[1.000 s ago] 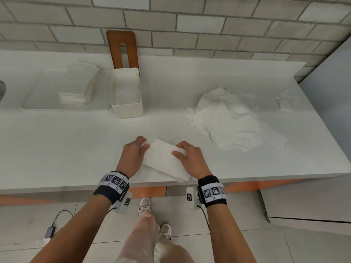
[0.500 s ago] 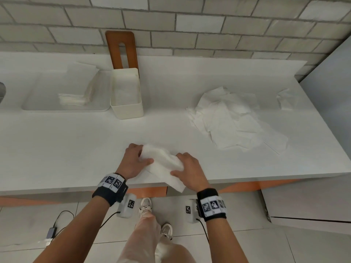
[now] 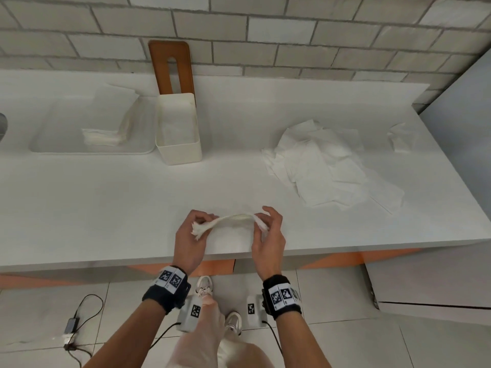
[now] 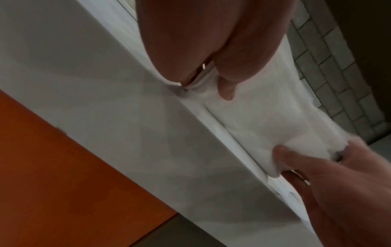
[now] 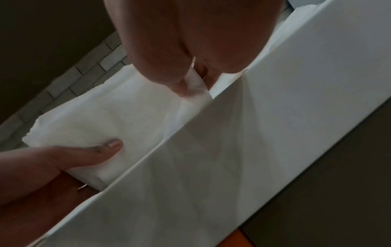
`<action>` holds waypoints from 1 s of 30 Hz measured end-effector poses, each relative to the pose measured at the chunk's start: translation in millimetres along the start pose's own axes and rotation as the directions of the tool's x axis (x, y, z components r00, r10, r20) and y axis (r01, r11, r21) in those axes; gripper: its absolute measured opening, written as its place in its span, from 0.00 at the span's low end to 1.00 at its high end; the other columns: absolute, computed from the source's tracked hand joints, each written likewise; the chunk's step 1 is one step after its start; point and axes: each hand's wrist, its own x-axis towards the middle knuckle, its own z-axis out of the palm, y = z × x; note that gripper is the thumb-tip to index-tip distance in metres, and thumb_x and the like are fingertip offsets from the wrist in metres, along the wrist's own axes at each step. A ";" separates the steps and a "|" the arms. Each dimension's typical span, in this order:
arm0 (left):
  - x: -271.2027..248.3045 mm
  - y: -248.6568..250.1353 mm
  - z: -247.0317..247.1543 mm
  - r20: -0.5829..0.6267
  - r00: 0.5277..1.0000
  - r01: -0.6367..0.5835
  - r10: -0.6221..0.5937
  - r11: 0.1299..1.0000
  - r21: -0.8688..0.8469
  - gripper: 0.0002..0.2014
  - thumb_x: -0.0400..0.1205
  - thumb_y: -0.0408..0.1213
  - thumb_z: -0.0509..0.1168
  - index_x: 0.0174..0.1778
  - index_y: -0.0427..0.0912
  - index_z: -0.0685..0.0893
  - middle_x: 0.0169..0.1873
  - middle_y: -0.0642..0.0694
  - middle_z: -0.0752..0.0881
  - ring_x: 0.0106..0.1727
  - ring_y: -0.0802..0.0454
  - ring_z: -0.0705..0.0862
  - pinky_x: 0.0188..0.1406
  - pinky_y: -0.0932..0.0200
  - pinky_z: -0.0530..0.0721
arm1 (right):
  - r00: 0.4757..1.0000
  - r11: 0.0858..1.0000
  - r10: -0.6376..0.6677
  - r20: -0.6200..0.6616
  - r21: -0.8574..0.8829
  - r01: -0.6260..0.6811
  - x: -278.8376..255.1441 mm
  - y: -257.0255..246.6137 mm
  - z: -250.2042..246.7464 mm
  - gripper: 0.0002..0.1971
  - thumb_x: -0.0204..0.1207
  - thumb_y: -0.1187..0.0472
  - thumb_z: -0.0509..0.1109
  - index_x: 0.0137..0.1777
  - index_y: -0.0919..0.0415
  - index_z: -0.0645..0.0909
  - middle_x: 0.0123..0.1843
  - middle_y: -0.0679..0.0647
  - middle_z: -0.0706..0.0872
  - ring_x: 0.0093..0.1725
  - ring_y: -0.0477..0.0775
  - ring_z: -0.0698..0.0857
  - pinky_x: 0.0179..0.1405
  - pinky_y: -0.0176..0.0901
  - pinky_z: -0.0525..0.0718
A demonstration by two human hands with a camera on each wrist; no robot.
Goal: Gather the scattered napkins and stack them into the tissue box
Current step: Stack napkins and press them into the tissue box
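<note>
Two ends of one small napkin stack [image 3: 233, 220] are now pinched, one in each of the hands, and the bundle bows upward just above the near edge of the counter [image 3: 106, 208]. A second ago it lay flat there as a tidy rectangle under the fingers; half a second ago it was being scooped and crumpled; now it is clear of the surface. The left hand [image 3: 190, 239] pinches the frayed left end between thumb and fingers, and the right hand [image 3: 268, 235] nips the other end the same way; both wrist views show a thumb pressed on the white paper.

That lift suggests the squaring-up is finished and the carry comes next. The box [image 3: 178, 134] stands open well away at the back left, with paper already inside, so the bundle has the counter's depth to cross. Its lid [image 3: 171, 66] leans on the wall behind it. Beside the box a tray [image 3: 79, 148] holds more folded sheets.

Much is left: a loose pile [image 3: 326, 168] sprawls to the right, unmoved, with one stray napkin [image 3: 401, 138] beyond it near the corner.
</note>
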 end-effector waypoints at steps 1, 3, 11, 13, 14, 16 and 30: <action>-0.6 -1.7 1.9 -0.011 1.000 -0.002 0.002 1.000 -0.030 0.14 0.84 0.16 0.70 0.53 0.41 0.84 0.55 0.45 0.93 0.65 0.46 0.91 0.73 0.29 0.84 | 0.999 0.999 -0.036 -0.023 -0.019 0.036 -0.7 -0.1 1.4 0.29 0.89 0.72 0.68 0.80 0.41 0.70 0.64 0.42 0.87 0.66 0.42 0.87 0.67 0.41 0.85; -1.1 4.9 1.2 -0.038 0.998 -0.045 0.044 0.999 -0.018 0.15 0.84 0.21 0.73 0.59 0.44 0.83 0.58 0.48 0.92 0.66 0.47 0.90 0.73 0.37 0.86 | 0.986 0.985 -0.163 -0.046 -0.062 0.160 1.6 -3.3 2.8 0.30 0.89 0.73 0.70 0.81 0.43 0.70 0.66 0.48 0.86 0.67 0.43 0.86 0.70 0.33 0.81; 6.9 -7.8 -16.4 0.271 0.918 -0.388 0.290 0.798 0.461 0.34 0.88 0.24 0.68 0.86 0.61 0.73 0.71 0.56 0.81 0.71 0.57 0.83 0.73 0.54 0.83 | 0.975 0.950 -0.090 0.202 -0.277 0.145 7.7 6.8 5.0 0.32 0.92 0.65 0.62 0.85 0.28 0.68 0.63 0.46 0.74 0.48 0.51 0.83 0.53 0.52 0.88; 9.2 -15.0 -20.7 0.314 0.921 -0.370 0.231 0.774 0.515 0.44 0.79 0.13 0.66 0.85 0.59 0.74 0.68 0.56 0.80 0.67 0.54 0.83 0.68 0.53 0.85 | 0.975 0.949 -0.085 0.207 -0.281 0.142 9.5 3.7 6.1 0.30 0.93 0.65 0.61 0.84 0.29 0.68 0.64 0.45 0.73 0.46 0.49 0.82 0.51 0.48 0.88; 10.5 -16.8 -22.8 0.308 0.930 -0.340 0.200 0.785 0.517 0.46 0.75 0.10 0.66 0.83 0.58 0.75 0.65 0.56 0.80 0.66 0.55 0.83 0.66 0.54 0.85 | 0.972 0.952 -0.082 0.219 -0.272 0.142 10.1 2.5 6.0 0.30 0.92 0.65 0.61 0.85 0.30 0.68 0.66 0.46 0.74 0.48 0.46 0.83 0.54 0.43 0.87; 14.9 -16.3 -28.7 0.271 0.942 -0.314 0.199 0.809 0.497 0.44 0.73 0.10 0.68 0.79 0.56 0.80 0.58 0.56 0.81 0.60 0.61 0.84 0.61 0.60 0.85 | 0.974 0.969 -0.087 0.210 -0.207 0.131 11.7 -2.0 1.8 0.31 0.91 0.68 0.63 0.86 0.37 0.69 0.69 0.48 0.79 0.59 0.37 0.82 0.64 0.30 0.81; 102.3 51.4 -78.0 0.210 0.974 -0.154 0.081 0.918 0.365 0.09 0.84 0.37 0.78 0.55 0.54 0.87 0.45 0.53 0.92 0.46 0.54 0.89 0.48 0.57 0.85 | 0.983 1.000 -0.027 0.182 0.019 0.024 50.3 -35.6 13.5 0.32 0.85 0.64 0.77 0.80 0.33 0.71 0.79 0.32 0.78 0.56 0.54 0.87 0.58 0.44 0.87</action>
